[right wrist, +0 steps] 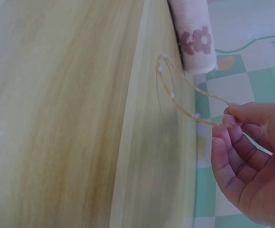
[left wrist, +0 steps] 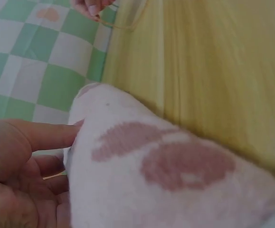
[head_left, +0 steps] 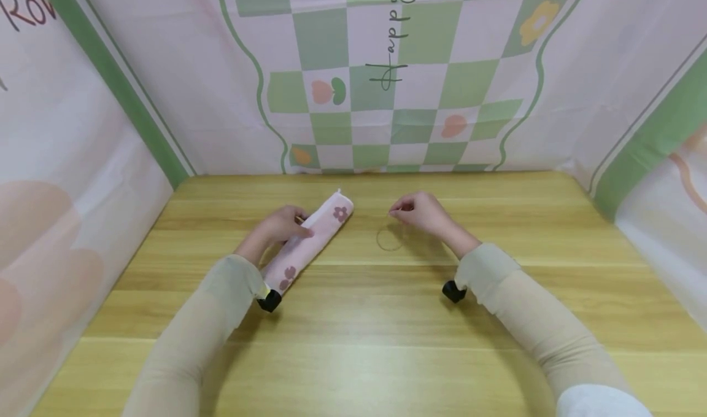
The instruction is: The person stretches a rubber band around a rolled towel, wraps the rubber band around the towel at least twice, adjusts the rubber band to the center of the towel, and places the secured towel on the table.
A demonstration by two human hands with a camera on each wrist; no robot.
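Note:
A pink towel with darker flower prints, rolled into a long roll [head_left: 302,252], lies slantwise on the table, left of the middle. My left hand [head_left: 283,225] grips it from its left side, the thumb [left wrist: 56,135] against the cloth and the other fingers partly hidden behind the roll. To the right of the roll, my right hand [head_left: 422,213] pinches a thin yellowish-brown rubber band [right wrist: 173,97] between thumb and fingertips. The loop hangs open above the tabletop, apart from the towel, as the right wrist view shows.
The wooden table [head_left: 353,355] reaches back to a checked green-and-white cloth backdrop [head_left: 372,85]. Printed cloth walls stand at the left [head_left: 66,159] and the right [head_left: 652,116]. A black wrist camera sits on each wrist, the left one [head_left: 269,301] close beside the roll's near end.

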